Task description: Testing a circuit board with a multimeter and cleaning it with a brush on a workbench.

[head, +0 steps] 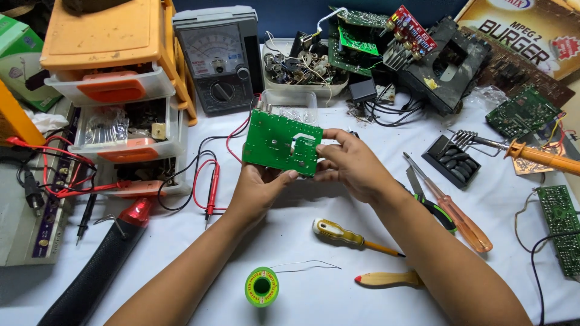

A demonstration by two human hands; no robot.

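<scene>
Both of my hands hold up a green circuit board above the white table, its solder side facing me. My left hand grips the board's lower edge from underneath, thumb on the near face. My right hand holds the board's right edge with its fingers curled around it. Below my hands on the table lie a green spool of solder wire, a yellow-handled screwdriver and a wooden-handled tool with a red tip.
An analog multimeter stands at the back, its red and black probes lying left of my hands. Orange-and-clear drawers sit at left. A soldering iron on its stand, an orange screwdriver, loose boards and a parts tray crowd the right and back.
</scene>
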